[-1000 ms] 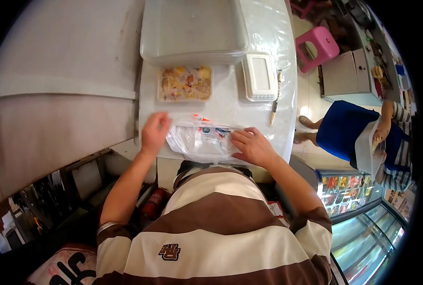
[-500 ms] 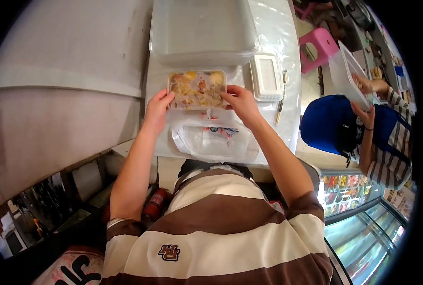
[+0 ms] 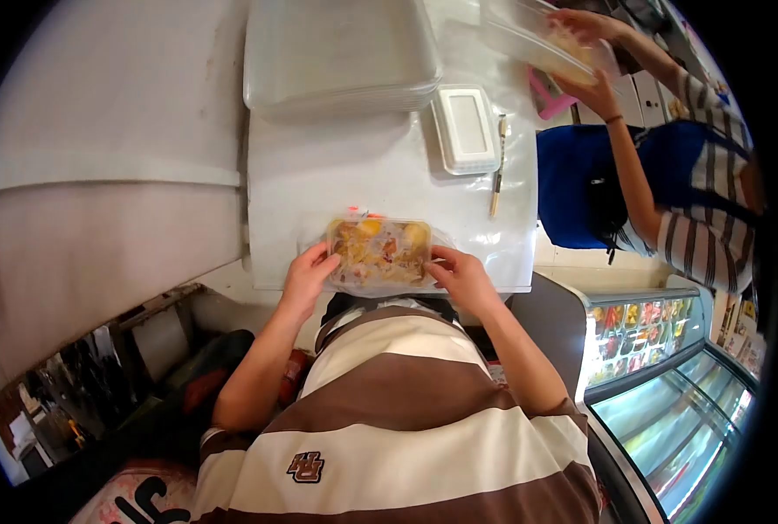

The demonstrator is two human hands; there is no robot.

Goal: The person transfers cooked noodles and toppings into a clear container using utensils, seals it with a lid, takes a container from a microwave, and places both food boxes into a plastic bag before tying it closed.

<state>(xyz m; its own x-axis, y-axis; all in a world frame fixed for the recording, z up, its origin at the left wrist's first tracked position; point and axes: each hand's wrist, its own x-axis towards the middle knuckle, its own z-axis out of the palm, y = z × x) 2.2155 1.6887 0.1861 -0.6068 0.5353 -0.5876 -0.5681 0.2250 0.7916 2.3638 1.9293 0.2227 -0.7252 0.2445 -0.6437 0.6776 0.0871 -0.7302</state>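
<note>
A clear-lidded takeaway food container (image 3: 380, 253) with yellowish food inside is between my two hands, close to the near table edge. My left hand (image 3: 310, 272) grips its left end, thumb on top. At the right end my right hand (image 3: 459, 275) holds it the same way. Under the container lies a thin clear plastic bag (image 3: 354, 287) with red print, mostly covered by it.
Stacked large clear plastic trays (image 3: 341, 65) stand at the back of the table (image 3: 319, 175). To their right are small white lidded containers (image 3: 468, 129) and a pen (image 3: 499, 166). A co-worker in a blue apron (image 3: 577, 179) holds a clear plastic bin (image 3: 537, 39) over the right side.
Both my hands have brought the food container toward me, down over the plastic bag. The co-worker has moved closer to the table with the bin.
</note>
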